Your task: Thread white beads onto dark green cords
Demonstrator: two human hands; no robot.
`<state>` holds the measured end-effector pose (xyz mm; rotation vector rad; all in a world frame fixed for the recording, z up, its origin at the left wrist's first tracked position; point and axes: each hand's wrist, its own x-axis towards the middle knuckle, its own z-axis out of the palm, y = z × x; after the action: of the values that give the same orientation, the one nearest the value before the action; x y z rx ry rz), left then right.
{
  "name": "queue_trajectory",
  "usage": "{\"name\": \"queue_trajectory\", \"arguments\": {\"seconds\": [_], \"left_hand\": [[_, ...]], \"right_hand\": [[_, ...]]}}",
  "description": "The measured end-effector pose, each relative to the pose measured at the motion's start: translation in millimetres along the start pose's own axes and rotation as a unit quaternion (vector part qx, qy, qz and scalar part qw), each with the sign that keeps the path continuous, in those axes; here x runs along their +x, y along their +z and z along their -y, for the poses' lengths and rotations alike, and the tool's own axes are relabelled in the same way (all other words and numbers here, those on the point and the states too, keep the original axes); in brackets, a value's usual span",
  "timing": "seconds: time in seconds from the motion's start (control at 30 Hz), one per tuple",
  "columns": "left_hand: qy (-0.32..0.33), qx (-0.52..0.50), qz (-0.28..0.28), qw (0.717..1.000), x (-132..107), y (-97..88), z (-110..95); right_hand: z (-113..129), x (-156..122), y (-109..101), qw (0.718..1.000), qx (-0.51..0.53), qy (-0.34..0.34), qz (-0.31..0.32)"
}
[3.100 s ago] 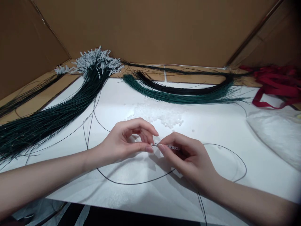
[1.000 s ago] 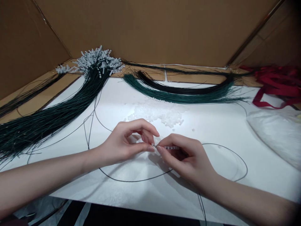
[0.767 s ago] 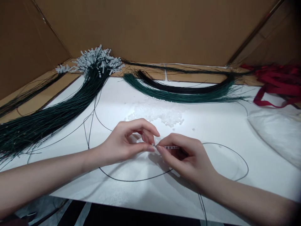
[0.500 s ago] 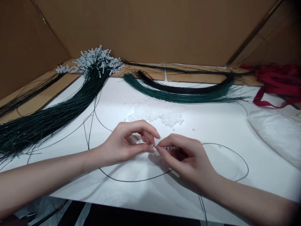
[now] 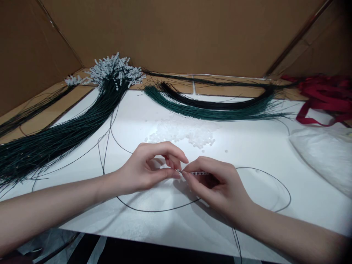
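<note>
Both hands meet fingertip to fingertip above the desk (image 5: 247, 146): left hand (image 5: 145, 167) pinches the black wire (image 5: 159, 210) end, right hand (image 5: 220, 187) clamps a short row of white beads (image 5: 200, 172). Loose bead pile (image 5: 184, 132) just beyond hands; green wire bundle (image 5: 55, 141) left of pile.

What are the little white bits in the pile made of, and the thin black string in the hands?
The pile of small white beads looks like translucent plastic: pale, slightly glassy and glinting. The thin black string, pinched between the left hand and right hand, holds a smooth open curve on the white table, so it seems a stiff, smooth coated cord or wire; which one cannot be told.
</note>
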<state>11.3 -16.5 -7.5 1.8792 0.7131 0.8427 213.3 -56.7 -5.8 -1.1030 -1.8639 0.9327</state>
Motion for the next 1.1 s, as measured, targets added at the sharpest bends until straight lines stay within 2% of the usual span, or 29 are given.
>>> {"name": "queue_trajectory", "arguments": {"seconds": [0.4,0.57,0.7,1.1], "left_hand": [[-0.008,0.020,0.003,1.000,-0.5,0.3,-2.6],[-0.003,0.024,0.009,1.000,1.2,1.3,-2.1],[0.008,0.012,0.025,1.000,2.3,0.1,-4.3],[-0.016,-0.004,0.040,0.999,-1.9,-3.2,-6.6]], "right_hand": [[0.5,-3.8,-2.4,0.997,0.037,0.057,0.022],[-0.9,-4.3,-1.7,0.998,0.033,0.051,0.031],[-1.1,-3.1,-1.5,0.998,0.034,0.054,0.015],[-1.5,-2.8,0.9,0.998,0.039,0.040,0.007]]}}
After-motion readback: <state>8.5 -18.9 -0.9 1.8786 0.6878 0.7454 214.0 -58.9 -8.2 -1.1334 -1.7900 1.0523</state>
